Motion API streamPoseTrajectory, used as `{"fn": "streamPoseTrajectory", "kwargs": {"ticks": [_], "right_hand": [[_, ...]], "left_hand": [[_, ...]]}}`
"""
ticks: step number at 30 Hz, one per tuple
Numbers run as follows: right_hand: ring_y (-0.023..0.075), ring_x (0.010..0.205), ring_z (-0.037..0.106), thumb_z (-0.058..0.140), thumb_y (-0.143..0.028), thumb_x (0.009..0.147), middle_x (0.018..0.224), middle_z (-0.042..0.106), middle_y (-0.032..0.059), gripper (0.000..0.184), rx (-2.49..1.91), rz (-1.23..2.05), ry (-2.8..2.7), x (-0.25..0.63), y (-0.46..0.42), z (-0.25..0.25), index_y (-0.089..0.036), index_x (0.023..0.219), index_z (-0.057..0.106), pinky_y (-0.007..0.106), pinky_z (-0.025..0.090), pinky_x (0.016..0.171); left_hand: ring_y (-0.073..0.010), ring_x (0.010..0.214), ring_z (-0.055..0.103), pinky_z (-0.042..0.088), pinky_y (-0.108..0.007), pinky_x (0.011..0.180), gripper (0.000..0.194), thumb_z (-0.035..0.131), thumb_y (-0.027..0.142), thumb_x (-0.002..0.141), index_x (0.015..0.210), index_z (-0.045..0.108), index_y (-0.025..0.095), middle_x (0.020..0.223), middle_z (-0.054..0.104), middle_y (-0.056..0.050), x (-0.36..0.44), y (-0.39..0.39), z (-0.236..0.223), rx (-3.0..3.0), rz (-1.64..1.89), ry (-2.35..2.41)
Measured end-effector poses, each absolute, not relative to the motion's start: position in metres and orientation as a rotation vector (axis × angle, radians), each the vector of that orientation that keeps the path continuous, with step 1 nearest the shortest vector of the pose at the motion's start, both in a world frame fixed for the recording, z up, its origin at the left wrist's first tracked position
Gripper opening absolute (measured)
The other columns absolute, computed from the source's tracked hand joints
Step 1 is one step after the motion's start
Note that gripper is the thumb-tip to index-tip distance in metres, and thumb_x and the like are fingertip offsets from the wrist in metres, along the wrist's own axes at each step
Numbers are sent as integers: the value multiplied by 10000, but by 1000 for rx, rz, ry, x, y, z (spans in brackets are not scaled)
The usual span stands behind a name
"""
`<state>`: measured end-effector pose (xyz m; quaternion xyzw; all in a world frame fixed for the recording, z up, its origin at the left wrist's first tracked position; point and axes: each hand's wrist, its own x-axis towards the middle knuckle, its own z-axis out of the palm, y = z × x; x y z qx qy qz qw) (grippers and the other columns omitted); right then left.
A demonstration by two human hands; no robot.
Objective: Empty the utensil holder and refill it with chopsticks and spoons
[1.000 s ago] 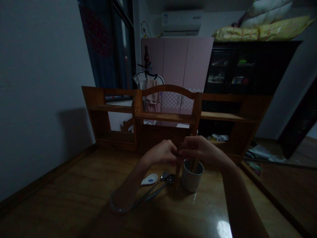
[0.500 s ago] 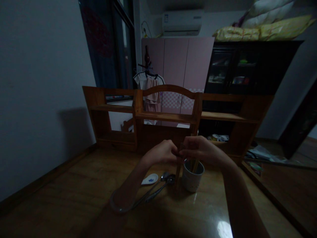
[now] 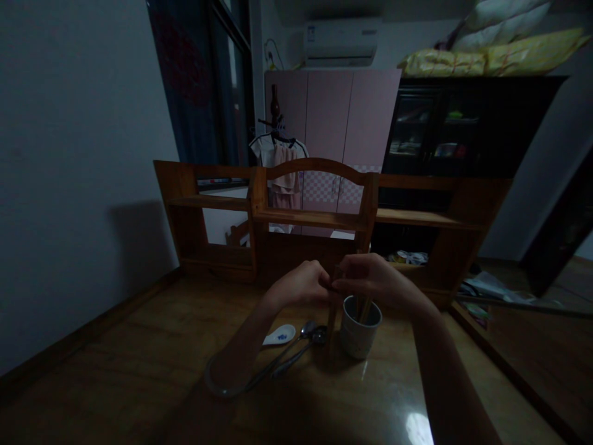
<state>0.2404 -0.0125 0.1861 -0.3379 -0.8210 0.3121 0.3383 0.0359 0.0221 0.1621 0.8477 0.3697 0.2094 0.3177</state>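
My left hand (image 3: pixel 301 283) and my right hand (image 3: pixel 373 279) meet above the table, fingers pinched together around the upper part of some upright wooden chopsticks (image 3: pixel 332 324). Their lower ends reach down toward the tabletop, left of a pale cup (image 3: pixel 357 340). More chopsticks (image 3: pixel 365 310) stand in that cup, below my right hand. Left of the held chopsticks lie two metal spoons (image 3: pixel 317 335) with long handles, partly behind my left forearm. A white spoon with a blue mark (image 3: pixel 282 335) lies beside them. How many chopsticks are held I cannot tell.
The glossy wooden table (image 3: pixel 352 408) carries a wooden shelf unit (image 3: pixel 310 216) along its back edge. A white wall (image 3: pixel 83 185) borders the left side. Behind stand a pink wardrobe (image 3: pixel 328 117) and a dark cabinet (image 3: pixel 500 123).
Both hands have shifted very slightly left with the chopsticks, still pinched together. The cup and spoons have stayed in place.
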Motion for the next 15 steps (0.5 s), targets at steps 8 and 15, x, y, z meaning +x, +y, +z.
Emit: {"fn": "streamPoseTrajectory", "kwargs": {"ticks": [8,15], "right_hand": [[185,721,654,717,-325,863,797,678,34,193,-803,897,-2107,237,-8,184,-147,910,660,230,499,605],[184,743,661,723,-310,860,861,691,42,196,-781,933,-2077,235,-7,182,-159,974,675,227,512,617]], "left_hand": [[-118,556,491,296,-205,473,408,713,498,664,746,733,99,612,599,-24,39,22,160,2139,558,1003],[-89,494,397,251,-213,458,416,727,504,645,719,731,95,543,513,8,37,18,164,2157,552,1033]]}}
